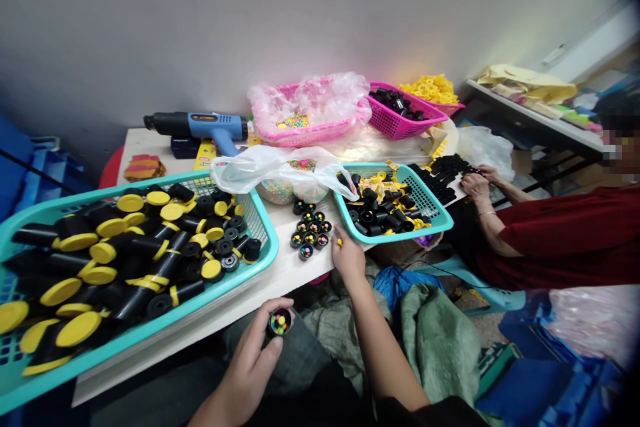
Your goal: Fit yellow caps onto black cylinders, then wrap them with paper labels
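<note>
— What did the left hand [253,360] hold?
— Its grip was clamped on a bead-filled black cup [280,322], just below the tabletop [286,268] edge. The right hand [349,259] pinched a yellow piece [340,241].

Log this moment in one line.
left hand holds bead-filled black cup | right hand pinches yellow piece beside filled cups on table

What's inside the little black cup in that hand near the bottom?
Inside the black cup, held by the left hand, lie small coloured beads: yellow, pink and green ones show on top. Whatever sits beneath them is hidden by the beads and the cup's dark wall.
</note>
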Available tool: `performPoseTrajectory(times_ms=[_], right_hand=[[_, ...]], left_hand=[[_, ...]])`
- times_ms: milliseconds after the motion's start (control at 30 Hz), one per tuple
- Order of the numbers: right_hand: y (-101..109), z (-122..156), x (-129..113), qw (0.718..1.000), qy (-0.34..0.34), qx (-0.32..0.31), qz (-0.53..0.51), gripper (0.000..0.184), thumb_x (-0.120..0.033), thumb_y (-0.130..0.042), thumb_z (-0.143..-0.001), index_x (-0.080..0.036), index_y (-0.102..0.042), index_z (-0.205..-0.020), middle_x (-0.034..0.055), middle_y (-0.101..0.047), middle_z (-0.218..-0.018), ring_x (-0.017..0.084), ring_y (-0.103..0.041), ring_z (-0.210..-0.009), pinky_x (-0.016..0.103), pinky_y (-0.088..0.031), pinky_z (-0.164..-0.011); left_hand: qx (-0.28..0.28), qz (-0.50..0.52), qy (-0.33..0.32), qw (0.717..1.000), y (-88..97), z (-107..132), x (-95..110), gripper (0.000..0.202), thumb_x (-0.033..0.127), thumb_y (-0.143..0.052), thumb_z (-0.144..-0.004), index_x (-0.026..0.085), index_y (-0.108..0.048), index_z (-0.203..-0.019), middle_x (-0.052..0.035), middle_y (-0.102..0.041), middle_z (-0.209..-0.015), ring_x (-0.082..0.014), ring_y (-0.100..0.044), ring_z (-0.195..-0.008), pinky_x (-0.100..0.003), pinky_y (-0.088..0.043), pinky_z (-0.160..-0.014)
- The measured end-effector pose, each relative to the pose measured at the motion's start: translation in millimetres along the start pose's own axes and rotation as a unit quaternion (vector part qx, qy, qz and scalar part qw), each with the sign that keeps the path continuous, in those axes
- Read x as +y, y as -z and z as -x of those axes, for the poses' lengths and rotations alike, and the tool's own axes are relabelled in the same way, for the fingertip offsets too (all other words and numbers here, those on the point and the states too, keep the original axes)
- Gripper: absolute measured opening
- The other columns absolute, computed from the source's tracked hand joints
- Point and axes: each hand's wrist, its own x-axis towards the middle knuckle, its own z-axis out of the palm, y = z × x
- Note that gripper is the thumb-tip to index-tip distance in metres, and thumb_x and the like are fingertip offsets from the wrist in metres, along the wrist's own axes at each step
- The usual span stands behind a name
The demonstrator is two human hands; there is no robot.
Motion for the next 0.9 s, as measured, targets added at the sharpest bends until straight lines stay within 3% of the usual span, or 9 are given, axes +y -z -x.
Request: performPoseTrajectory(times_ms=[133, 267, 467, 667, 767, 833, 900], right_hand=[[-4.6, -13.3, -6.5, 1.0, -0.018, 0.021, 0.005, 0.042, -0.034, -0.039, -0.095, -0.024, -0.054, -0.133, 0.0117, -0.063, -0.126, 0.026, -0.063, -0.106, 0.036, -0.046, -0.091], [-8.6, -19.5, -11.8, 0.999, -0.037, 0.029, 0.003, 0.041, -0.034, -0.038, -0.096, -0.021, -0.059, -0.128, 0.014, -0.065, -0.122, 0.026, -0.063, -0.106, 0.035, -0.046, -0.091], [-10.6, -25.3, -15.5, 0.997, -0.054, 0.052, -0.008, 0.039, -0.034, -0.038, -0.095, -0.02, -0.065, -0.12, 0.0133, -0.068, -0.115, 0.027, -0.064, -0.103, 0.035, -0.046, -0.089], [-1.8, 25.1, -5.1, 0.993, -0.026, 0.095, -0.059, 0.038, -0.038, -0.041, -0.093, -0.018, -0.068, -0.11, 0.0131, -0.073, -0.097, 0.026, -0.068, -0.088, 0.035, -0.05, -0.08], [19.7, 40.3, -7.7, 0.955, 0.094, 0.209, -0.19, 0.032, -0.042, -0.051, -0.089, -0.02, -0.07, -0.102, 0.0102, -0.073, -0.096, 0.022, -0.068, -0.081, 0.033, -0.051, -0.079], [44.2, 25.2, -24.9, 0.907, 0.165, 0.278, -0.271, 0.027, -0.042, -0.057, -0.085, -0.021, -0.07, -0.099, 0.0092, -0.073, -0.093, 0.021, -0.066, -0.076, 0.031, -0.05, -0.079], [72.3, -7.1, -52.2, 0.886, 0.183, 0.309, -0.294, 0.03, -0.041, -0.054, -0.087, -0.02, -0.07, -0.102, 0.0104, -0.072, -0.099, 0.021, -0.065, -0.084, 0.032, -0.048, -0.085]], left_hand=[[0.012, 0.001, -0.001, 1.0, -1.0, 1.5, -3.1, 0.04, 0.046, -0.044, -0.091, 0.023, -0.052, -0.123, -0.0088, -0.06, -0.118, -0.0272, -0.057, -0.108, -0.039, -0.04, -0.098], [-0.01, -0.004, -0.003, 1.0, 2.5, 2.1, -5.3, 0.039, 0.043, -0.043, -0.092, 0.024, -0.05, -0.125, -0.0093, -0.059, -0.121, -0.027, -0.056, -0.11, -0.039, -0.039, -0.1], [0.004, 0.003, -0.005, 1.0, 5.5, -0.1, -2.5, 0.039, 0.043, -0.045, -0.091, 0.022, -0.052, -0.123, -0.0097, -0.061, -0.114, -0.0269, -0.057, -0.106, -0.039, -0.041, -0.097], [0.053, 0.023, -0.01, 0.998, 1.3, 3.9, -4.5, 0.041, 0.047, -0.047, -0.088, 0.022, -0.057, -0.12, -0.0095, -0.062, -0.109, -0.0273, -0.058, -0.104, -0.039, -0.044, -0.095], [0.058, 0.033, -0.012, 0.998, 4.0, 2.3, -4.9, 0.042, 0.05, -0.047, -0.088, 0.022, -0.057, -0.118, -0.0083, -0.063, -0.103, -0.0258, -0.059, -0.097, -0.037, -0.045, -0.091], [0.052, 0.035, -0.014, 0.998, 5.8, 0.0, -3.5, 0.042, 0.051, -0.047, -0.088, 0.023, -0.057, -0.117, -0.0075, -0.063, -0.1, -0.0251, -0.06, -0.095, -0.037, -0.045, -0.09], [0.049, 0.031, -0.022, 0.998, 5.5, -1.3, -1.5, 0.042, 0.052, -0.046, -0.088, 0.023, -0.057, -0.117, -0.0073, -0.063, -0.101, -0.025, -0.06, -0.095, -0.037, -0.045, -0.091]])
